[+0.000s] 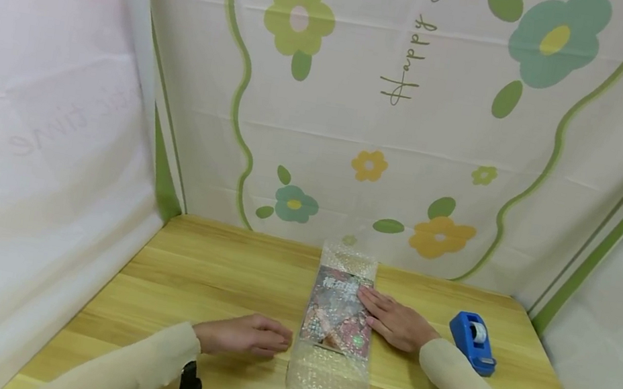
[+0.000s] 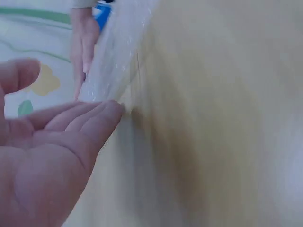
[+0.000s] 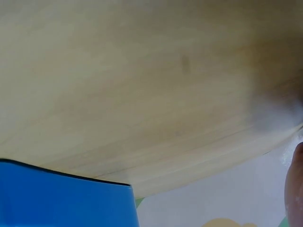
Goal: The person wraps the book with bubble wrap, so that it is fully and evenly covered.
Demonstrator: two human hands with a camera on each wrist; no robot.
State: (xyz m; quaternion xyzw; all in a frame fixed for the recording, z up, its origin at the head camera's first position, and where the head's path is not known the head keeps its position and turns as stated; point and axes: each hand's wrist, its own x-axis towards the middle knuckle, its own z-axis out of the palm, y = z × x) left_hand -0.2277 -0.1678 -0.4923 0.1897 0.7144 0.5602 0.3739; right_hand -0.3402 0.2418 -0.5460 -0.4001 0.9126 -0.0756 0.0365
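Note:
A book [image 1: 338,311] with a colourful printed cover lies in the middle of the table, wrapped in clear bubble wrap [image 1: 325,387] that extends past its near and far ends. My right hand [image 1: 398,322] rests on the book's right side, fingers stretched out over the wrap. To the left of the package, my left hand [image 1: 245,335] hovers close to the wrap's edge with relaxed fingers and holds nothing. In the left wrist view, the left hand's [image 2: 61,127] fingertips come near the bubble wrap [image 2: 116,52]; whether they touch it I cannot tell.
A blue tape dispenser [image 1: 473,342] with a roll of tape stands to the right, beside the right forearm. The wooden table [image 1: 227,263] ends at a flowered cloth [image 1: 330,116] at the back. White cloth walls [image 1: 48,78] close off both sides.

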